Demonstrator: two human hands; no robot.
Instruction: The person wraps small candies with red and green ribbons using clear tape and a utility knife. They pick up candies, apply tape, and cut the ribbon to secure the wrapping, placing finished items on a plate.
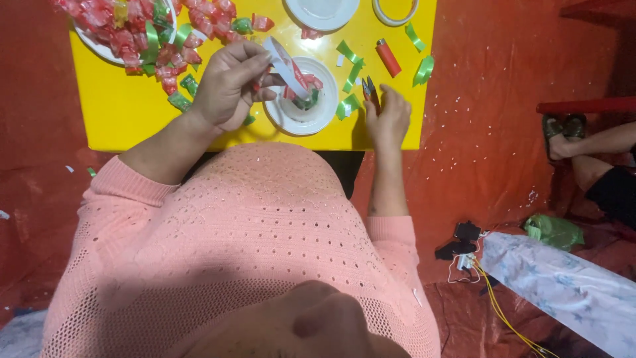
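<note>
Ribbon, a white-and-red strip of shiny plastic (286, 65), sits pinched between the thumb and fingertips of your left hand (228, 85), held just above the small white round plate (291, 114) that carries a few folded red and green pieces. Its long axis runs diagonally, from upper left near your fingertips down to lower right over the plate, and the lower end points toward your right hand. Beneath everything lies the yellow square table (132, 109); at its far left a large white plate (99, 45) is heaped with folded red and green ribbon pieces. Your right hand (387, 116) rests on the table edge, fingers curled about the small dark scissors (370, 90), well apart from the strip. Beyond it lies a red lighter (388, 58).
</note>
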